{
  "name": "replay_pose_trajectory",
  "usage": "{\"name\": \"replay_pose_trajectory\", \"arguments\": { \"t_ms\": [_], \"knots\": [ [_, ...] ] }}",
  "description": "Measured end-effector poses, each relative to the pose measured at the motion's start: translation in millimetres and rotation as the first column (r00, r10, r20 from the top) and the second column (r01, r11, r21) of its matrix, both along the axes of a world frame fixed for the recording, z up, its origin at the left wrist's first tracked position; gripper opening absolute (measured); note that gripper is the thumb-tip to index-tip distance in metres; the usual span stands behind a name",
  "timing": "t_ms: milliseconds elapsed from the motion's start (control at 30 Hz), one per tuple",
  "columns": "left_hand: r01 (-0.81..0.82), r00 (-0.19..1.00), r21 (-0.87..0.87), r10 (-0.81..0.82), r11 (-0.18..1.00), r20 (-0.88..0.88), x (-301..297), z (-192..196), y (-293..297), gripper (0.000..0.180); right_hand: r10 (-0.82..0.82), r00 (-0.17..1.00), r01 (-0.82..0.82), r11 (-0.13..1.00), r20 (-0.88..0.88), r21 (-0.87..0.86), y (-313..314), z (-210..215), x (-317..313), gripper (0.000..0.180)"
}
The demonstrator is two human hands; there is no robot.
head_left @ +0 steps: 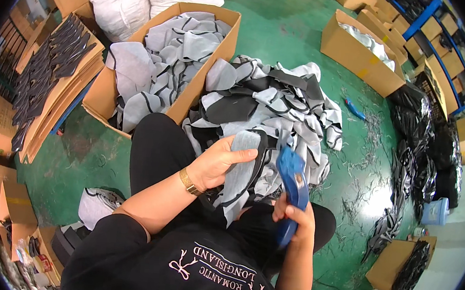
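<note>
Between the thumb and fingers of my left hand (215,164) is a grey fabric piece (240,171) with a dark edge, hanging over my lap. A gold band circles that wrist. My right hand (297,215) wraps round the handle of a blue handheld electric cutter (294,180), whose tip points away from me, just right of the piece. The tip's fine detail is too blurred to make out. Beyond both hands lies a heap of grey and black fabric pieces (298,98), partly hidden by the cutter and my left hand.
A cardboard box (208,73) of similar pieces stands left of the heap. Black strips (55,66) lie on stacked cardboard farther left. Right of the heap, a blue-handled tool (354,109) and scattered trimmings (368,158) lie on the green floor. Black plastic bags (414,118) line the right side.
</note>
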State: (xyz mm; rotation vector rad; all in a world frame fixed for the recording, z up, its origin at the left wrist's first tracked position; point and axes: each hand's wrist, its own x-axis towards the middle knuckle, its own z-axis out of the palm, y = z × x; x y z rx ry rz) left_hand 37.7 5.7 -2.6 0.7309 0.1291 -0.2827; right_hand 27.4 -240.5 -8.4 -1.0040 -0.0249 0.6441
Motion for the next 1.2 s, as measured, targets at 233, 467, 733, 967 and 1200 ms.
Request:
{"name": "replay_pose_trajectory", "arguments": {
  "t_ms": [233,467,733,967,1200],
  "knots": [
    [0.098,0.995,-0.120,-0.094,0.988,0.038,-0.2,6.2,-3.0,0.034,0.202,0.964,-0.196,0.979,-0.173,0.055,-20.1,-18.9,-26.3,0.036],
    [0.159,0.987,-0.101,-0.155,0.982,0.042,-5.4,15.5,-7.3,0.034,0.221,0.955,-0.216,0.975,-0.197,0.047,-14.1,-16.5,-30.2,0.028],
    [0.100,0.992,0.050,-0.104,0.994,0.068,-10.7,6.6,-12.1,0.032,0.108,0.963,-0.046,0.968,-0.247,0.247,-4.4,-17.7,-22.8,0.029],
    [0.020,0.996,0.066,-0.026,0.998,0.087,-2.2,7.7,-3.2,0.025,0.159,0.969,-0.122,0.974,-0.190,0.190,-18.9,-20.1,-26.2,0.031],
    [0.027,0.993,0.090,-0.037,0.996,0.109,0.7,9.1,0.6,0.023,0.252,0.941,-0.249,0.968,-0.227,0.039,-31.3,-18.8,-24.9,0.034]
  ]
}}
